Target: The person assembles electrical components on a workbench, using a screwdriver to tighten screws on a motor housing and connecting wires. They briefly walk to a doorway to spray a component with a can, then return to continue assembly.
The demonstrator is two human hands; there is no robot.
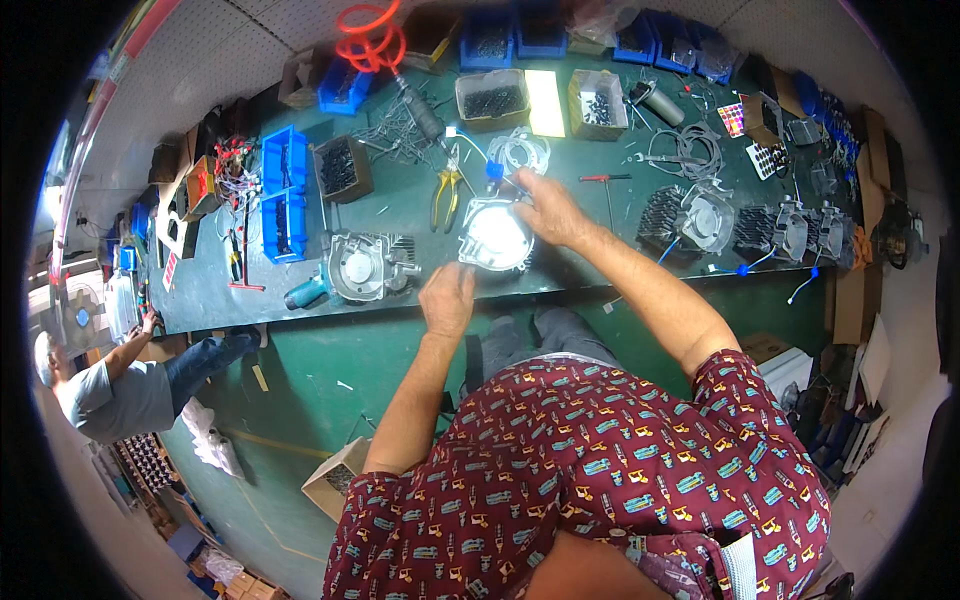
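Note:
A cast metal engine housing [496,236], its round face glaring under bright light, lies on the green bench before me. My left hand [448,300] has its curled fingers at the housing's lower left edge; its grip is hidden. Over the upper right side, my right hand [553,208] pinches a wire lead near its blue part [495,170]. That lead runs up to a white connector [451,132]. Yellow-handled pliers [446,199] lie left of the housing. Further left sits another finned housing [365,266] beside a teal power tool [305,292].
An air screwdriver [422,111] on a red coiled hose stands behind the pliers. Screw boxes [491,97] and blue bins [283,225] line the bench. A red T-handle tool [604,178] and finned housings [705,217] lie right. Another person [124,394] works at far left.

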